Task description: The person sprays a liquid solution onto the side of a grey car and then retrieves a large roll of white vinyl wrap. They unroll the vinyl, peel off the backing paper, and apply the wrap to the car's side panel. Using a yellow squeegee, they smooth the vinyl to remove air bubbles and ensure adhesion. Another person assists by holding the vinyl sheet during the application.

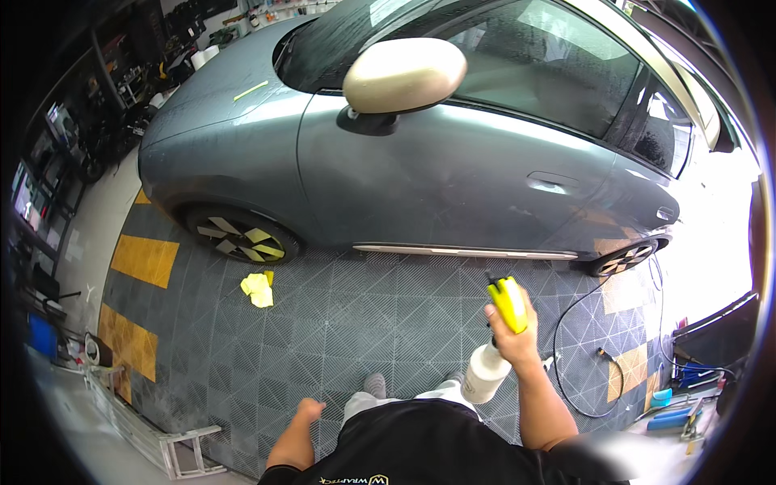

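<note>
My right hand (514,338) is wrapped round the neck and yellow trigger head of a spray bottle (487,375), which has a whitish body. The bottle is held in front of me, with its black nozzle pointing toward the car. Low at my left side is my left hand (308,409), away from the car; its fingers are mostly hidden. Across the view stands a grey-blue car (420,186), its side toward me. The door mirror (406,74) is pale and glossy. Water drops show on the side window (550,73).
A crumpled yellow cloth (258,288) lies on the tiled floor near the front wheel (242,236). A black hose (558,331) loops over the floor at right. A metal step stand (182,449) is at lower left. Tools and a blue cup (660,398) sit at far right.
</note>
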### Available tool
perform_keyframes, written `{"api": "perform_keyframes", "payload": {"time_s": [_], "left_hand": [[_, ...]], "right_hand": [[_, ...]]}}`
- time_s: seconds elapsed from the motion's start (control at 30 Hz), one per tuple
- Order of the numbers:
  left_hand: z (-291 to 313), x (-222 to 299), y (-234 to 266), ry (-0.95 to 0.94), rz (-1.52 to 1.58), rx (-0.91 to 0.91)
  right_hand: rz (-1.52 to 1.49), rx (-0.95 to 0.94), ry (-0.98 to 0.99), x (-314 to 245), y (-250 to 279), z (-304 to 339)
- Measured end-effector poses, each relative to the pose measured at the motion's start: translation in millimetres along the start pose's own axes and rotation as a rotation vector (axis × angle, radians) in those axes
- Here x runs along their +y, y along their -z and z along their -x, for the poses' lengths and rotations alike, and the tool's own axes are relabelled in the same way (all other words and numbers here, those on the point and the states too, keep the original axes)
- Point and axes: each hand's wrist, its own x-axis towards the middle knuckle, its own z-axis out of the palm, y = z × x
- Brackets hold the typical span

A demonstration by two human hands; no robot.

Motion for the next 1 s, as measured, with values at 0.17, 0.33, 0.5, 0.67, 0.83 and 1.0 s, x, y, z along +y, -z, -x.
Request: {"api": "perform_keyframes", "payload": {"time_s": [0.17, 0.33, 0.5, 0.67, 0.83, 1.0], "left_hand": [[21.1, -61.7, 68.6, -0.087, -0.136, 0.082], [-14.5, -46.2, 44.7, -0.100, 0.134, 0.142], [5.1, 20.7, 65.3, -0.049, 0.429, 0.069], [12.2, 34.7, 55.2, -0.087, 0.433, 0.033], [-2.5, 2.2, 36.8, -0.005, 0.357, 0.069], [15.2, -8.0, 49.6, 0.010, 0.239, 0.080]], "right_hand": [[0.027, 0.010, 0.121, -21.2, -64.5, 25.8], [-0.103, -0.077, 0.043, -79.6, -78.8, 8.1], [0.010, -0.137, 0.255, -97.7, -120.0, 12.5], [0.021, -0.190, 0.150, -91.0, -118.3, 20.0], [0.129, -0.143, 0.197, -72.4, -96.1, 34.5], [0.063, -0.122, 0.119, -54.5, -60.8, 37.2]]}}
